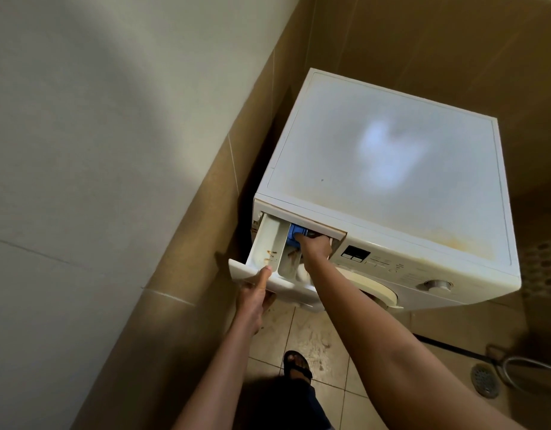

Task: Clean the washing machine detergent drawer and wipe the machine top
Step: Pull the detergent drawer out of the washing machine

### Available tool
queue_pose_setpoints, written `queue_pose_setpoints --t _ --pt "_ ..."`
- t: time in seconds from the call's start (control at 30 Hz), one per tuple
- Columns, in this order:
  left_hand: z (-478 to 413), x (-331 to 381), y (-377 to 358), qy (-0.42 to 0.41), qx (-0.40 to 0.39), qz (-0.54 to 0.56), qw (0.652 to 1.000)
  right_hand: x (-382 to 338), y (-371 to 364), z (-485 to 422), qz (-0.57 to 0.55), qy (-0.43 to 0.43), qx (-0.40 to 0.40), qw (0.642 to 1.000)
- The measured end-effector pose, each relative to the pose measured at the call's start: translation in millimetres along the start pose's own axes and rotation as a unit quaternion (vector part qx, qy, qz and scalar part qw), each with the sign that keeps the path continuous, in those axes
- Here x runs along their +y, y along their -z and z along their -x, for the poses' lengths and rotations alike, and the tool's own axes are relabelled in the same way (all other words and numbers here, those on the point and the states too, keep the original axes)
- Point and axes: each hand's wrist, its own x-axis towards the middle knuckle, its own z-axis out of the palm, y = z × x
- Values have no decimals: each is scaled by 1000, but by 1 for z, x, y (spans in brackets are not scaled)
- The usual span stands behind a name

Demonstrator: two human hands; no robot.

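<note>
Nearest the camera, a foot in a black sandal (296, 366) stands on the beige tiled floor (355, 395). The tiles are soiled just below the machine. A round floor drain (484, 380) and a loop of hose (522, 364) lie at the lower right.

Both forearms extend forward. The left hand (255, 293) grasps the front panel of the detergent drawer (268, 240), thumb laid on the panel's upper edge and fingers underneath. The drawer is pulled out at the upper left of the washing machine (473, 274). Brown residue marks its left compartment.

The right hand (314, 243) reaches into the rear of the drawer, against the blue insert (296, 234). Its fingertips are hidden under the housing edge, so it cannot be told whether it grasps or only presses.

The control panel (389, 268) carries a dark display (355, 252), a dial (437, 285) and rows of printed labels. The print is too small to read, and no brand can be made out. The door (383, 293) shows below the panel.

The machine top (345, 144) is white and dull, with a pale glare patch at centre and a yellow-brown stain (454, 240) near the front right edge.

The machine stands in a corner. The walls (423, 41) are tan tile below and pale above.
</note>
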Motion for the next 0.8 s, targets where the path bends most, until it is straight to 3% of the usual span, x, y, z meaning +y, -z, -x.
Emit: queue_pose_setpoints --t 0.23,0.8 --pt "5 1 -1 -16 -2 -3 1000 5 2 6 1 32 16 999" --pt "-2 8 2 -49 22 -70 996 -1 0 13 -27 3 46 999"
